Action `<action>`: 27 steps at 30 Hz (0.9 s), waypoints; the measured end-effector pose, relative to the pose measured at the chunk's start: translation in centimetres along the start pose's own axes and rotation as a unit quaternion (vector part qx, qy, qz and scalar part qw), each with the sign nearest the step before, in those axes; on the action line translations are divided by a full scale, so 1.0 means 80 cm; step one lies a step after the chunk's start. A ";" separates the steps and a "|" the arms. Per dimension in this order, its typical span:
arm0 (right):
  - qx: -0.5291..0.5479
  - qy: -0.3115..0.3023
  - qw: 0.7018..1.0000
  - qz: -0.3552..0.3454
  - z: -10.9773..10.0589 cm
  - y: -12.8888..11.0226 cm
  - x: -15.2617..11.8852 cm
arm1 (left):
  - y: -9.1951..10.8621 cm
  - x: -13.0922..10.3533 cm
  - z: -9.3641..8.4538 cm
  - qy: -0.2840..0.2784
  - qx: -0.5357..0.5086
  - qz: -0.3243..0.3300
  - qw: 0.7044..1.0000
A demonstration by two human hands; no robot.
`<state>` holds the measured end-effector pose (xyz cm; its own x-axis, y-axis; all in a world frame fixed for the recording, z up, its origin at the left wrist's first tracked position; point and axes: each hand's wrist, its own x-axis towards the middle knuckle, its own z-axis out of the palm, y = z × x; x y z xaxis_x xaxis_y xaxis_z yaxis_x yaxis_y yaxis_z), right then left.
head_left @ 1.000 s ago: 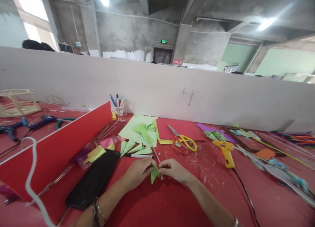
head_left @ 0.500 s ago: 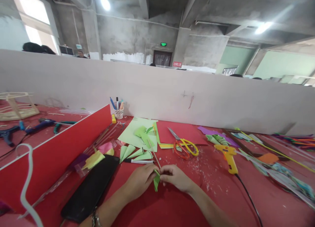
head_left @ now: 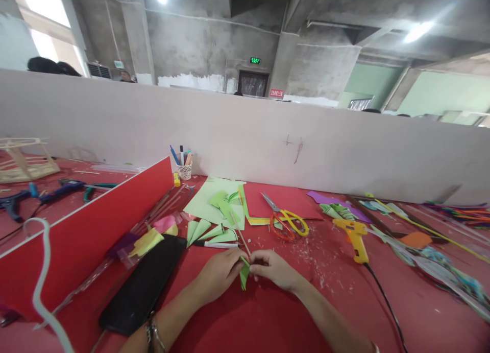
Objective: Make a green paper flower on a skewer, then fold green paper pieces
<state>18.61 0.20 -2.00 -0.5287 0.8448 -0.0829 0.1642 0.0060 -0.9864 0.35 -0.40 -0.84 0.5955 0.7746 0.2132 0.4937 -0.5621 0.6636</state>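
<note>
My left hand [head_left: 223,272] is closed on a small folded green paper piece [head_left: 244,275] that hangs below the fingertips. My right hand [head_left: 274,269] pinches at the same piece from the other side, its fingertips close to the left ones. A thin stick [head_left: 241,235] runs up from between the hands toward a light green paper shape [head_left: 222,204] on a pale green sheet [head_left: 201,199]. Just beyond my left hand lie a white marker [head_left: 220,244] and several cut green paper pieces [head_left: 198,231].
Scissors [head_left: 285,222] rest partly on red paper [head_left: 275,199]. To the right is a yellow glue gun [head_left: 354,235] with a black cord. A black case [head_left: 143,281], yellow scraps [head_left: 147,242] and a red divider [head_left: 95,230] stand left. Behind, a pen cup [head_left: 185,170] is by the white partition [head_left: 237,133].
The camera view has shifted slightly. Both hands stay together at the green piece, with only small finger movements.
</note>
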 end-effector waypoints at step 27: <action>0.006 -0.005 1.000 -0.009 -0.002 0.000 -0.002 | 0.005 0.003 0.001 -0.010 -0.021 0.003 1.000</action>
<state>18.79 0.16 -1.99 -0.5401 0.8390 -0.0667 0.1454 0.0150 -0.9893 0.74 -0.45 -0.60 0.6117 0.7647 0.2027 0.4631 -0.5539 0.6920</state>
